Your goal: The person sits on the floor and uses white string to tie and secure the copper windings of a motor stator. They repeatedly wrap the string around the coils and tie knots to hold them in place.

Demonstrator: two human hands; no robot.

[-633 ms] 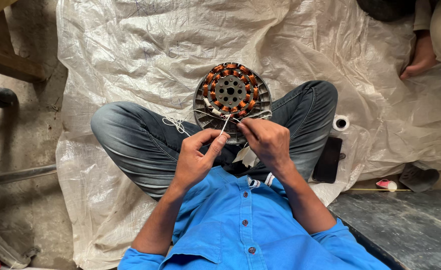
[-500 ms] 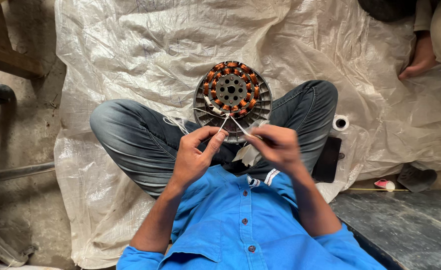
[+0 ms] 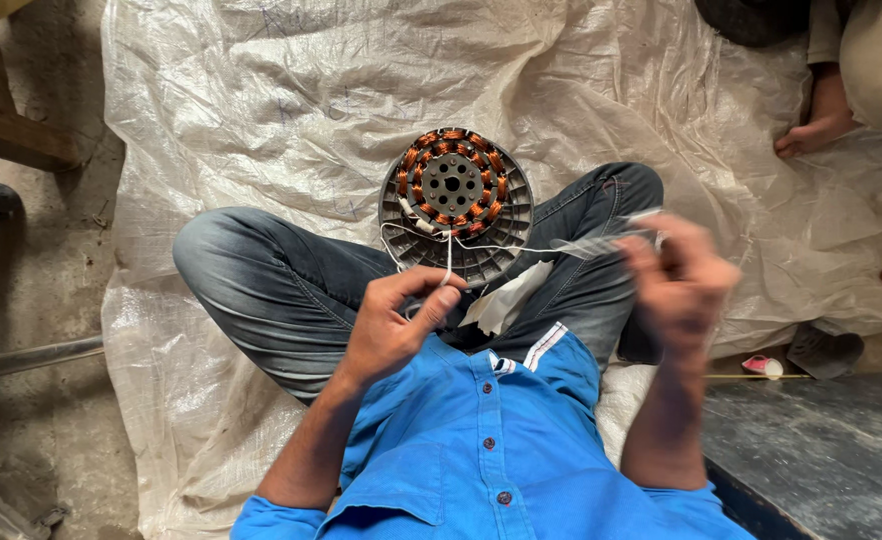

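A round grey motor stator (image 3: 456,205) with copper coils rests against my crossed legs in grey jeans. My left hand (image 3: 396,325) pinches a white string (image 3: 448,262) just below the stator, holding it taut upward to the coils. My right hand (image 3: 679,282), blurred, is out to the right over my right knee and holds the other end of the string, which runs from the stator across to it. A scrap of white cloth or paper (image 3: 506,300) lies on my lap between the hands.
I sit on a crumpled white plastic sheet (image 3: 261,110) on a concrete floor. Another person's bare foot (image 3: 811,125) is at the upper right. A wooden furniture leg (image 3: 11,130) stands at the left, a dark slab (image 3: 821,450) at the lower right, a small pink-and-white object (image 3: 764,366) beside it.
My right hand has swung out to the right, drawing the string sideways from the stator. My left hand has stayed near the stator's lower edge, still pinching the string.
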